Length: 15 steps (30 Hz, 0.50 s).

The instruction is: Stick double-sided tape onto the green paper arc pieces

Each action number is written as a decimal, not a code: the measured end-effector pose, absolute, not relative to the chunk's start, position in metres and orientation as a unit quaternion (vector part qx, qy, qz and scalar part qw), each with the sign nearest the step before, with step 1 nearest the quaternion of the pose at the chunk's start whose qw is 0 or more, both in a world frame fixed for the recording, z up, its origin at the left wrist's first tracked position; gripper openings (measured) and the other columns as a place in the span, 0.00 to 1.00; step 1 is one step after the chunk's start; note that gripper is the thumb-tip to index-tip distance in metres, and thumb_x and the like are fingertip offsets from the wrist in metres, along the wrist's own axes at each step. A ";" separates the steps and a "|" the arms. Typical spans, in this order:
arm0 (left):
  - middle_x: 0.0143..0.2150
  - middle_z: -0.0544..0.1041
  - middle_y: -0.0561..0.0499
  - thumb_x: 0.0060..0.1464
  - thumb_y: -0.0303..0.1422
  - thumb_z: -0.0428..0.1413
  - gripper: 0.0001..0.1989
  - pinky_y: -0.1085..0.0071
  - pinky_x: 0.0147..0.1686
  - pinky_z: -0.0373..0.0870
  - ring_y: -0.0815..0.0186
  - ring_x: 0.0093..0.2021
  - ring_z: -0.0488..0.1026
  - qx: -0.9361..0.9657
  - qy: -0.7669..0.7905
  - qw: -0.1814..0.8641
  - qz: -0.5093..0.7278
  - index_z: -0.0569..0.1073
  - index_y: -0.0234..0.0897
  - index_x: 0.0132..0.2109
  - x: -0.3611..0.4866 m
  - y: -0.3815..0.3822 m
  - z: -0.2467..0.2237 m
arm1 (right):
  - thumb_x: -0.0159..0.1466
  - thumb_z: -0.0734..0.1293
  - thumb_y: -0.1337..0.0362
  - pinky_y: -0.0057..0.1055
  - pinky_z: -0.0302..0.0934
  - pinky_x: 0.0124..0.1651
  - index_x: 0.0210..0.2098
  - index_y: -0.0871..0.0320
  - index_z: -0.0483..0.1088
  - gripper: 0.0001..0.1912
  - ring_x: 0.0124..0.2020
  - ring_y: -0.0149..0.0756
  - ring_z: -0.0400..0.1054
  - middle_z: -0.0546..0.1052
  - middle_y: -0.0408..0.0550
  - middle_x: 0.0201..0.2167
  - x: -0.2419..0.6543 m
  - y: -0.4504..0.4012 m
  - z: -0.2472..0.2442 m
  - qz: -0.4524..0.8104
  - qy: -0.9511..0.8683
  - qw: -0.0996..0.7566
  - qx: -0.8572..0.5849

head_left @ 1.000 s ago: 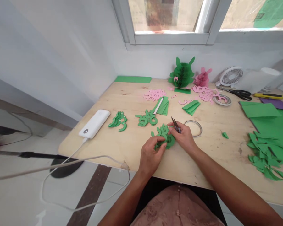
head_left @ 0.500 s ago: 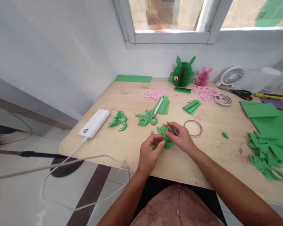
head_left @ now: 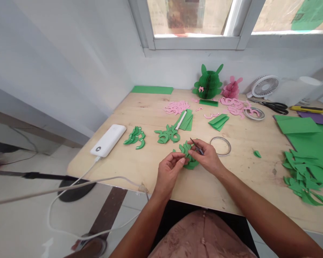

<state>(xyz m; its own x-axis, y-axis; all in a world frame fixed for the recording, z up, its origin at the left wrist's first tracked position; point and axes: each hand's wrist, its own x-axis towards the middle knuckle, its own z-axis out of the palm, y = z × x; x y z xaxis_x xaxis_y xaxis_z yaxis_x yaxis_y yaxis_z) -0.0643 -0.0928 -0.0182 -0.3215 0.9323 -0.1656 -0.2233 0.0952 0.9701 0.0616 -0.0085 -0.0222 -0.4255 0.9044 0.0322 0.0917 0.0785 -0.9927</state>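
My left hand (head_left: pixel 170 171) is at the left edge of a pile of curved green paper pieces (head_left: pixel 191 165), thumb and forefinger closed together. What lies between those fingertips is too small to make out. In my right hand (head_left: pixel 206 156) is a slim, dark pointed tool (head_left: pixel 196 146), its tip toward the upper left; its exact kind is unclear. The right fingertips are over the same pile and cover part of it. Farther left lie more green curved pieces (head_left: pixel 167 135) and a stack with whitish strips (head_left: pixel 136 137).
A white power bank (head_left: pixel 109 140) with a cable stands at the left. Behind are pink cut-outs (head_left: pixel 177 106), a white pen (head_left: pixel 181 120) and a green paper figure (head_left: pixel 208 84). A tape roll (head_left: pixel 220 146), scissors (head_left: pixel 274 106) and green scraps (head_left: pixel 303 177) lie rightward.
My left hand has shifted slightly left, its thumb and forefinger now closer together. The right hand stays nearly still with the dark tool. A foot has appeared on the floor at the lower left.
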 end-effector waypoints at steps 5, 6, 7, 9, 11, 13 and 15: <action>0.32 0.78 0.49 0.48 0.37 0.59 0.12 0.69 0.36 0.72 0.63 0.36 0.77 0.312 0.562 0.481 0.597 0.73 0.35 0.38 -0.065 -0.092 -0.019 | 0.52 0.68 0.60 0.26 0.56 0.28 0.40 0.59 0.70 0.16 0.26 0.28 0.62 0.71 0.43 0.29 0.062 -0.009 -0.023 0.553 -0.637 0.362 -0.397; 0.32 0.78 0.49 0.48 0.37 0.59 0.12 0.69 0.36 0.72 0.63 0.35 0.77 0.309 0.562 0.480 0.598 0.73 0.35 0.38 -0.066 -0.092 -0.019 | 0.52 0.68 0.60 0.26 0.56 0.28 0.40 0.59 0.70 0.17 0.26 0.28 0.62 0.71 0.43 0.29 0.062 -0.009 -0.023 0.552 -0.639 0.359 -0.397; 0.31 0.78 0.49 0.49 0.37 0.59 0.12 0.69 0.36 0.72 0.64 0.35 0.77 0.305 0.563 0.480 0.600 0.73 0.34 0.39 -0.066 -0.092 -0.019 | 0.52 0.68 0.60 0.26 0.56 0.27 0.41 0.59 0.70 0.17 0.26 0.28 0.62 0.71 0.43 0.29 0.062 -0.009 -0.023 0.551 -0.641 0.356 -0.398; 0.30 0.78 0.50 0.49 0.37 0.58 0.12 0.70 0.36 0.71 0.64 0.34 0.77 0.299 0.563 0.482 0.601 0.73 0.34 0.39 -0.066 -0.092 -0.019 | 0.52 0.68 0.60 0.26 0.56 0.27 0.41 0.59 0.70 0.17 0.26 0.28 0.63 0.71 0.43 0.29 0.062 -0.008 -0.024 0.549 -0.645 0.351 -0.399; 0.29 0.78 0.50 0.48 0.37 0.59 0.12 0.70 0.35 0.71 0.64 0.34 0.77 0.295 0.563 0.483 0.602 0.73 0.34 0.39 -0.067 -0.092 -0.020 | 0.52 0.68 0.60 0.26 0.56 0.28 0.42 0.59 0.70 0.18 0.27 0.29 0.63 0.72 0.44 0.30 0.063 -0.008 -0.024 0.545 -0.650 0.349 -0.398; 0.29 0.78 0.50 0.47 0.37 0.59 0.13 0.71 0.34 0.70 0.64 0.33 0.77 0.291 0.564 0.483 0.603 0.73 0.34 0.39 -0.067 -0.091 -0.020 | 0.52 0.68 0.60 0.27 0.57 0.28 0.42 0.60 0.70 0.18 0.27 0.29 0.64 0.72 0.45 0.30 0.063 -0.008 -0.024 0.545 -0.653 0.350 -0.393; 0.29 0.78 0.50 0.47 0.37 0.60 0.13 0.71 0.34 0.70 0.64 0.33 0.77 0.289 0.566 0.482 0.604 0.73 0.34 0.39 -0.067 -0.092 -0.021 | 0.53 0.68 0.59 0.27 0.58 0.28 0.42 0.59 0.69 0.18 0.27 0.30 0.65 0.73 0.45 0.31 0.063 -0.008 -0.025 0.549 -0.652 0.352 -0.388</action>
